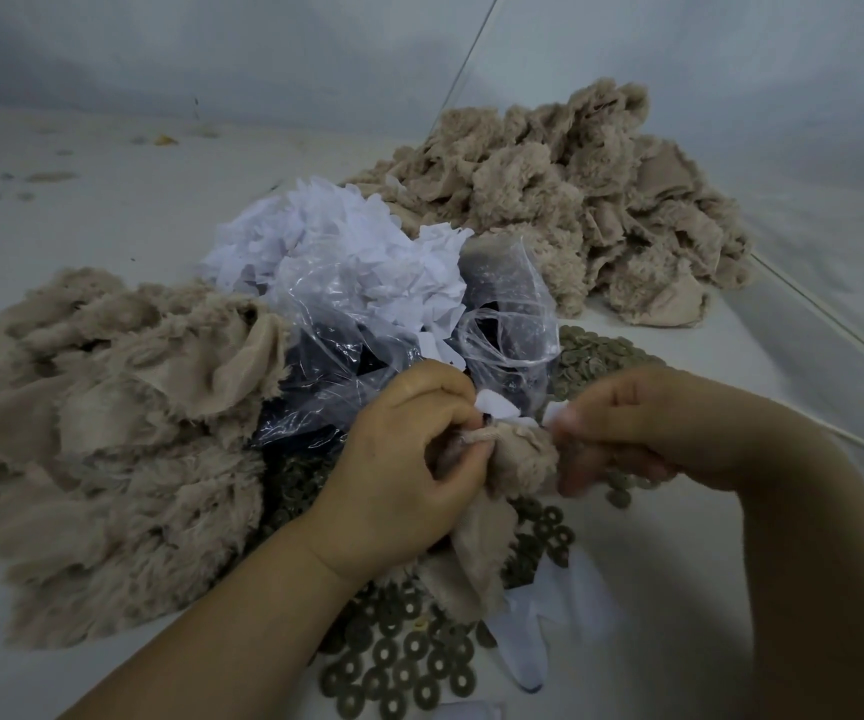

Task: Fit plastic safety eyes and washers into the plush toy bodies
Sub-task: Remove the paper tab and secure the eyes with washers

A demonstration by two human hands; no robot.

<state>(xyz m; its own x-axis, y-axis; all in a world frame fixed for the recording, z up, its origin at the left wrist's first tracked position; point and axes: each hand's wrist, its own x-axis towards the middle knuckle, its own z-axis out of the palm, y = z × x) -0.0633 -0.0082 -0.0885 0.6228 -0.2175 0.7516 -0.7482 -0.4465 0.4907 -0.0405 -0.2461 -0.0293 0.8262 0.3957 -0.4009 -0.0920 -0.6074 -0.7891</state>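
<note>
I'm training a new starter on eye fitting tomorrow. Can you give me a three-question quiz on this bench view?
1. True or false: both hands grip the same plush piece.
2. What lies scattered below the left hand: A washers, B buttons, C beads?
3. Where does the farther plush pile lie from the white paper scraps?

Key: 1 true; the right hand holds it too. 2 A. 3 Behind, to the right.

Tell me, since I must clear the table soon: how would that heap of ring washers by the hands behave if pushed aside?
The washers would probably scatter rather than move as one heap: they lie loose and overlapping. Flat, they should slide more than roll, though some might tip on edge. Those under the plush piece that both hands hold would likely drag on it.
</note>
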